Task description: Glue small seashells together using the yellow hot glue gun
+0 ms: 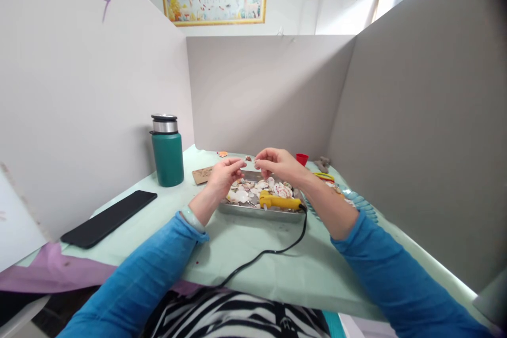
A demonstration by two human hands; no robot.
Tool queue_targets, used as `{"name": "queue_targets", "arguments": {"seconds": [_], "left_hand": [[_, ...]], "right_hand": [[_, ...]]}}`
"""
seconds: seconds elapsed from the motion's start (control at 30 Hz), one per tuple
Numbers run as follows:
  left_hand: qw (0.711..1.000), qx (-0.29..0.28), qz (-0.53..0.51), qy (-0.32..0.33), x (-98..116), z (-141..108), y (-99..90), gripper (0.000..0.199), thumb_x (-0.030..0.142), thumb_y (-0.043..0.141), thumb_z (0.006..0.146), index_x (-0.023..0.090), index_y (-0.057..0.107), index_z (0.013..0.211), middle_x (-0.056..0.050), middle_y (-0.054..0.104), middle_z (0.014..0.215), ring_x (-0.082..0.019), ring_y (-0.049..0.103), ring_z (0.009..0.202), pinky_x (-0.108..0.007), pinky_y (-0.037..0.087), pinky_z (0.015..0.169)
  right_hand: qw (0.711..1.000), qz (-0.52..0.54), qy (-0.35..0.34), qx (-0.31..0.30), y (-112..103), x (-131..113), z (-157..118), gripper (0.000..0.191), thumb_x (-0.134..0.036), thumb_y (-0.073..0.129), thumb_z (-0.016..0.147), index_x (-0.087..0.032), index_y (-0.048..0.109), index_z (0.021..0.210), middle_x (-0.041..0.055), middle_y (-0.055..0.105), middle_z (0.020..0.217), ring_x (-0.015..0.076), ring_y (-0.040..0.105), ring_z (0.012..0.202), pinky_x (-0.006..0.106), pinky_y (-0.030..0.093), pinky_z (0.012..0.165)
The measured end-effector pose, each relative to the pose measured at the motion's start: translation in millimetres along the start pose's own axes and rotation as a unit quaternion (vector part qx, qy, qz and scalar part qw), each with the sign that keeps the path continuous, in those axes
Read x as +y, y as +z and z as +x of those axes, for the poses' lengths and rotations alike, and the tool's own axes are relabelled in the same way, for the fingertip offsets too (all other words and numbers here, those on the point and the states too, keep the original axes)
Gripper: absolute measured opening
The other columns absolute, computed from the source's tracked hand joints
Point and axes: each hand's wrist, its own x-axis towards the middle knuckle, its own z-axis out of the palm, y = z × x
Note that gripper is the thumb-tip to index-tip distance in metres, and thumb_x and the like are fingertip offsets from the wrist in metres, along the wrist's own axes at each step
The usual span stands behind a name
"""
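Note:
My left hand (227, 175) and my right hand (279, 162) are raised close together over the far side of a metal tray (261, 214). Each has its thumb and fingertips pinched; whatever sits in either pinch is too small to name. Shells (242, 196) of several shapes fill the tray. Across its front right part lies a yellow hot glue gun (279, 200), its black cord (273, 251) running toward me over the table. A small reddish-brown object (248, 158) shows just beyond the gap between my hands.
A green bottle (168, 158) and a black phone-like slab (111, 218) are at left. Brown cardboard (202, 175) lies behind my left hand. A red cup (301, 159) and a bluish plate-like item (362, 203) are at right. Grey partitions (269, 95) enclose the table.

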Motion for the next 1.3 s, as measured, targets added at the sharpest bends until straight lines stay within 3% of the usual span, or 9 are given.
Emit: {"name": "queue_targets", "arguments": {"seconds": [0.1, 0.3, 0.6, 0.87, 1.3], "left_hand": [[1.0, -0.017, 0.007, 0.003, -3, 0, 1.0, 0.027, 0.023, 0.079, 0.058, 0.01, 0.065, 0.077, -0.003, 0.062, 0.07, -0.006, 0.05, 0.051, -0.024, 0.047, 0.056], [0.999, -0.024, -0.023, -0.021, -4, -3, 4.4, 0.026, 0.02, 0.078, 0.06, 0.009, 0.065, 0.08, -0.003, 0.063, 0.073, -0.004, 0.049, 0.051, -0.023, 0.048, 0.057], [0.993, -0.052, -0.089, -0.058, -3, -6, 8.5, 0.019, 0.018, 0.076, 0.064, 0.011, 0.066, 0.079, -0.002, 0.063, 0.075, -0.004, 0.052, 0.054, -0.019, 0.046, 0.056], [0.988, -0.056, -0.121, -0.071, -4, -4, 8.6, 0.015, 0.017, 0.075, 0.065, 0.011, 0.067, 0.077, 0.0, 0.061, 0.069, -0.004, 0.053, 0.058, -0.017, 0.045, 0.058], [0.995, -0.058, -0.08, 0.001, -2, -4, 7.8, 0.026, 0.02, 0.079, 0.06, 0.008, 0.066, 0.08, 0.001, 0.058, 0.061, -0.005, 0.05, 0.051, -0.021, 0.044, 0.054]], "right_hand": [[1.0, 0.005, -0.005, 0.019, 3, -7, -3, 0.024, -0.035, 0.055, 0.081, -0.015, 0.058, 0.094, 0.0072, 0.067, 0.084, 0.0125, 0.062, 0.066, 0.021, 0.046, 0.056], [0.983, -0.099, -0.059, 0.14, 11, -5, -3, 0.027, -0.038, 0.05, 0.085, -0.016, 0.06, 0.097, 0.0067, 0.068, 0.09, 0.0146, 0.062, 0.073, 0.026, 0.047, 0.068], [0.904, -0.284, -0.21, 0.241, 26, 3, -2, 0.024, -0.029, 0.044, 0.091, -0.02, 0.066, 0.09, 0.0067, 0.063, 0.096, 0.0177, 0.054, 0.093, 0.029, 0.04, 0.084], [0.884, -0.322, -0.222, 0.257, 32, 10, -1, 0.025, -0.034, 0.043, 0.092, -0.019, 0.064, 0.091, 0.0077, 0.06, 0.096, 0.0189, 0.052, 0.092, 0.03, 0.036, 0.082], [0.853, -0.344, -0.263, 0.292, 34, 17, 1, 0.023, -0.031, 0.043, 0.093, -0.019, 0.062, 0.09, 0.0064, 0.061, 0.092, 0.0171, 0.053, 0.087, 0.029, 0.034, 0.076]]}}
